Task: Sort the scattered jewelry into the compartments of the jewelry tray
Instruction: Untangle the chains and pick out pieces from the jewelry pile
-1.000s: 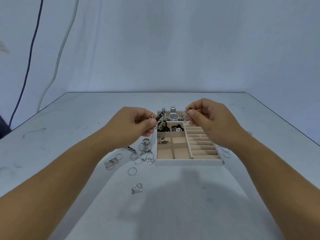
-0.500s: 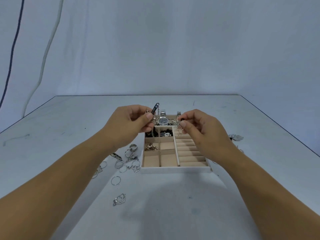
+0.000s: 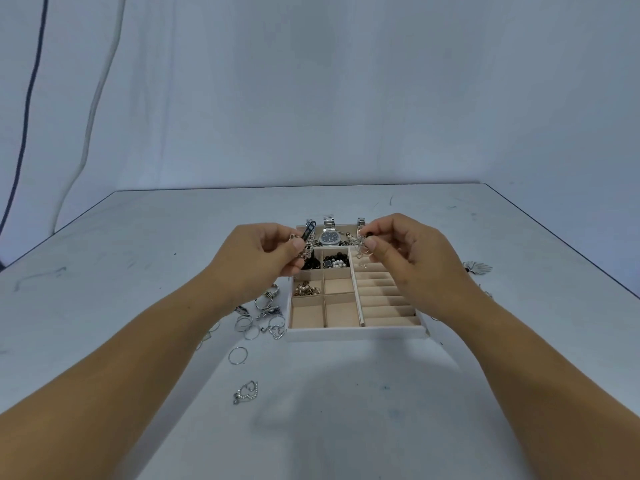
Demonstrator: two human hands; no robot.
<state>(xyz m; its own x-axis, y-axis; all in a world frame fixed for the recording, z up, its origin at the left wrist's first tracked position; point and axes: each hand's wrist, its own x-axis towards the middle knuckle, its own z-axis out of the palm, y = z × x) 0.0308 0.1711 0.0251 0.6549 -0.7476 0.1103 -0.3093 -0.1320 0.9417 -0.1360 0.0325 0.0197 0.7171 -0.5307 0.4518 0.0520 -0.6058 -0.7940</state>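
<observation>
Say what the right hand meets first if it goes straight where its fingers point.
Probably the black clasp pinched by the left hand; the right hand, pinching a silver piece, points toward it, depth unclear.

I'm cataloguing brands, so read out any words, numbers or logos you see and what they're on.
No readable text in view.
The watch dial, at the far end of the jewelry tray: markings too small and blurred to read.
The dark clasp pinched by the left hand and silver piece pinched by the right hand: no lettering visible.
</observation>
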